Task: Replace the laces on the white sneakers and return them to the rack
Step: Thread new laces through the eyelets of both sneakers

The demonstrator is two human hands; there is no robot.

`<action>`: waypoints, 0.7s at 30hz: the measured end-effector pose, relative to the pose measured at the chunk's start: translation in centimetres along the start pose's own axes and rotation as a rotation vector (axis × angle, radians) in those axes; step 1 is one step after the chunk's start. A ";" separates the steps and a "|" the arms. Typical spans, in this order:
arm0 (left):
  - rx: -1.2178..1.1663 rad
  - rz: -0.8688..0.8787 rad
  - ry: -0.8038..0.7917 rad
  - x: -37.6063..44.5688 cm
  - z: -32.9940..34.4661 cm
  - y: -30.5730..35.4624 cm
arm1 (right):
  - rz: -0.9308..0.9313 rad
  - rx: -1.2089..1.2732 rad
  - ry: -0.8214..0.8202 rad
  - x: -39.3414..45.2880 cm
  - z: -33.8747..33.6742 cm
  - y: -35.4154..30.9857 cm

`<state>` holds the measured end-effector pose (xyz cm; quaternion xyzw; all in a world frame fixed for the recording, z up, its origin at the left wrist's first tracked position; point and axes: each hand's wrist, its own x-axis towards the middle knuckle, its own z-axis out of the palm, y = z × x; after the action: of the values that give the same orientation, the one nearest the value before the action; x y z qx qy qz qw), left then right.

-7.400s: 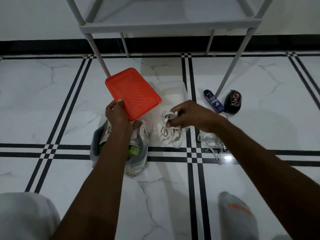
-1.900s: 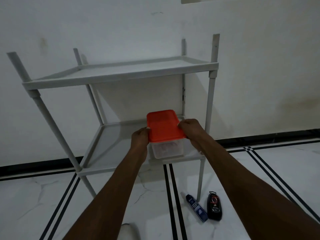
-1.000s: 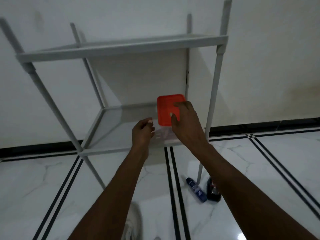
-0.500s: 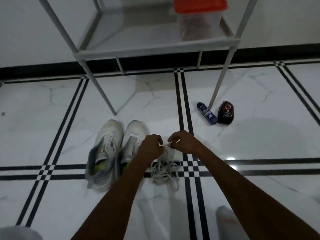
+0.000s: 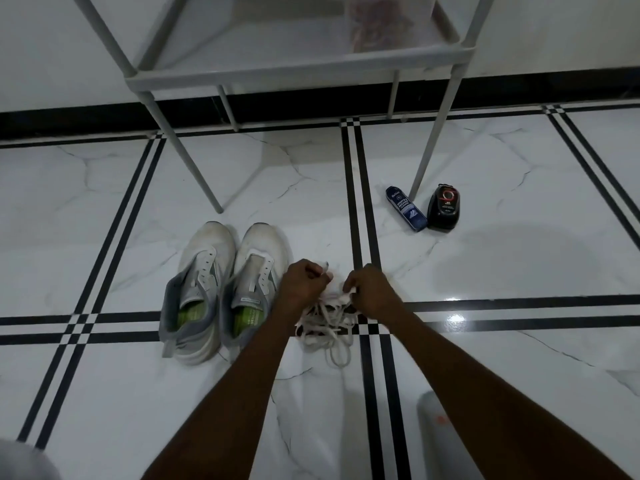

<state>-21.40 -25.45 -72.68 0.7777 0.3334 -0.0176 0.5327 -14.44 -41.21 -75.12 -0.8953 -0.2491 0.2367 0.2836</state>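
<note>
Two white sneakers stand side by side on the floor with no laces in their eyelets, the left sneaker [image 5: 199, 289] and the right sneaker [image 5: 252, 287]. Just to their right lies a tangled bundle of white laces [image 5: 327, 322]. My left hand [image 5: 302, 281] and my right hand [image 5: 367, 287] are both at the top of that bundle, fingers curled, each pinching lace. The grey rack [image 5: 294, 67] stands behind, its lowest shelf above the floor.
A clear container [image 5: 384, 26] sits on the rack's lowest shelf at the right. By the rack's front right leg [image 5: 436, 133] lie a blue tube [image 5: 406, 208] and a black polish bottle [image 5: 444, 207]. My socked foot [image 5: 436, 431] shows at the bottom right.
I set the red-lidded container on the rack shelf and let go of it. My view dropped to the floor, and both hands came down onto the lace bundle beside the sneakers.
</note>
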 end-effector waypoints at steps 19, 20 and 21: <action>-0.740 0.177 0.330 2.4 -12.6 15.1 | -0.035 0.846 -0.327 -0.2 -7.8 -3.8; -0.795 0.191 0.373 2.7 -13.9 15.9 | -0.030 0.840 -0.319 -0.5 -8.0 -3.0; -0.814 0.216 0.414 2.9 -15.3 16.6 | -0.023 0.821 -0.311 -0.8 -8.1 -2.2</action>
<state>-15.20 -14.67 -53.62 0.5228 0.3294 0.3256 0.7157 -11.18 -43.23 -67.67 -0.6594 -0.1840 0.4447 0.5775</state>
